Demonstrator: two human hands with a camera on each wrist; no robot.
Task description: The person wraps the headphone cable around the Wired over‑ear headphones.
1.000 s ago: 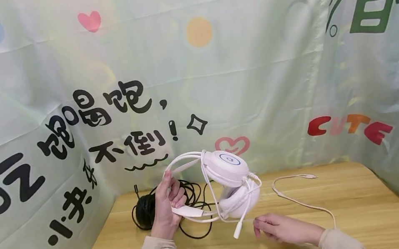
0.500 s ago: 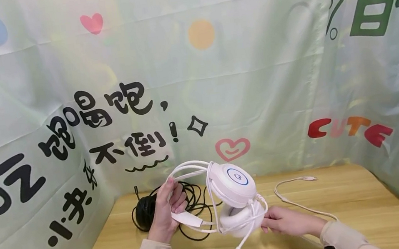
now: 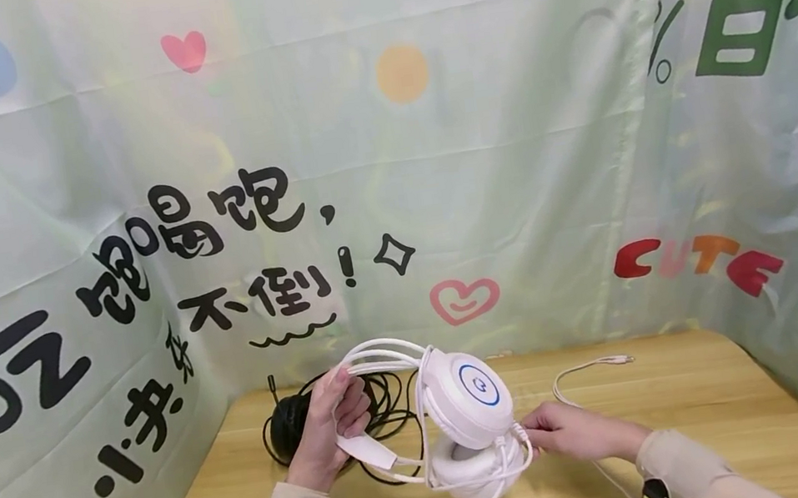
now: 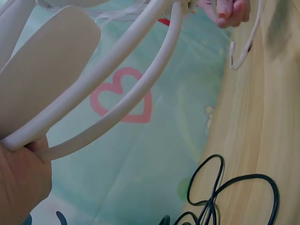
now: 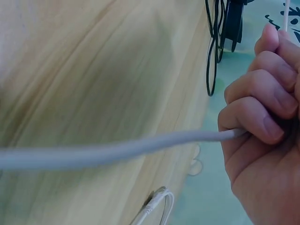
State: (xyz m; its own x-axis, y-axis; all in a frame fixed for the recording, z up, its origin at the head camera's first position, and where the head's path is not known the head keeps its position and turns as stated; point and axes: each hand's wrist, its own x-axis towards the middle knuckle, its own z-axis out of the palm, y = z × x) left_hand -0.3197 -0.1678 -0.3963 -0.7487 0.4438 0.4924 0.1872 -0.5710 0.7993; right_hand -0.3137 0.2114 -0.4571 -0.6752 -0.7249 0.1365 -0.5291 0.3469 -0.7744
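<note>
Our left hand [image 3: 335,426] is grasping the white headset [image 3: 457,399] at its left end, our right hand [image 3: 582,432] a white cable [image 5: 103,153].

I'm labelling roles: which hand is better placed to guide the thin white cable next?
Likely the right hand: it grips the thin white cable, while the left hand holds the white over-ear headset.

One white headset [image 3: 468,400] and one black headset [image 3: 289,428], one left hand [image 3: 326,431], one right hand [image 3: 580,431], one worktop [image 3: 735,390], two pink hearts [image 3: 185,52], one orange dot [image 3: 402,73].
</note>
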